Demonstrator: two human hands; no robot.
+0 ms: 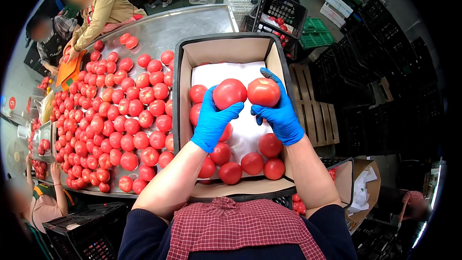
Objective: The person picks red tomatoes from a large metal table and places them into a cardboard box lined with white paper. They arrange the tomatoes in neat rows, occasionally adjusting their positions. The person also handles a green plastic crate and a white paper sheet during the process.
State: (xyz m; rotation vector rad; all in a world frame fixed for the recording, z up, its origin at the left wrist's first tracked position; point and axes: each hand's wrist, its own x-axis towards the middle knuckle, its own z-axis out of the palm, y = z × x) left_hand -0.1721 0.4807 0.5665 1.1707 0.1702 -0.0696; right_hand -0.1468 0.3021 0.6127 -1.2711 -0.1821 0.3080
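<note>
My left hand [216, 119], in a blue disposable glove, grips a large red tomato [230, 94]. Beside it my right hand [279, 115], gloved the same way, holds a second tomato [264, 92] with a paler patch on top. Both are above a black plastic crate [177, 122] lined with tan paperboard. White paper [216, 74] covers much of what lies inside. Several tomatoes [230, 173] sit along the crate's left side and near end; some at the left are partly hidden by my hand.
Many loose tomatoes [119, 126] spread over a steel table [173, 25] to the left. Co-workers stand at its far and near left; one has hands by an orange board [68, 70]. On the right are a wooden pallet [314, 108], stacked black crates [361, 68] and a green crate [316, 34].
</note>
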